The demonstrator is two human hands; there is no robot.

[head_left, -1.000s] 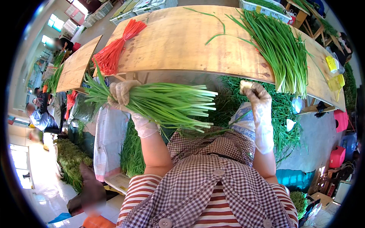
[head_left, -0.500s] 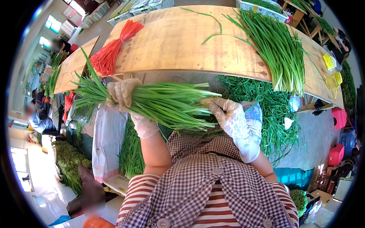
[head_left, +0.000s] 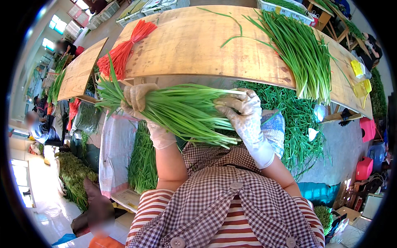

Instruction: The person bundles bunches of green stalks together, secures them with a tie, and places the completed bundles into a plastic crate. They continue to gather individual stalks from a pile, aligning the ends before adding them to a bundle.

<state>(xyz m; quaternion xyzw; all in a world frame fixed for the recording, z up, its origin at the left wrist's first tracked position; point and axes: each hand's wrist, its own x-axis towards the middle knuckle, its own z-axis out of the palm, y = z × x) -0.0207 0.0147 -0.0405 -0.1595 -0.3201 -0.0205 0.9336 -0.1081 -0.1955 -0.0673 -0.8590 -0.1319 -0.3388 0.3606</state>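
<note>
One bundle of green chives (head_left: 186, 111) at centre frame, held level above the lap, clear of the wooden surface (head_left: 198, 45). Left hand (head_left: 138, 97) wrapped tight round the leafy end; right hand (head_left: 242, 109) closed over the cut ends. Best squared by tapping ends flush, grip kept firm. Also counted: one loose chive pile (head_left: 302, 49), one red tie bunch (head_left: 124, 47).

Wooden table (head_left: 198, 53), centre: bare, you had passage. Right of centre: chive pile (head_left: 302, 49) blocked. Left edge: red ties (head_left: 124, 47) blocked.
</note>
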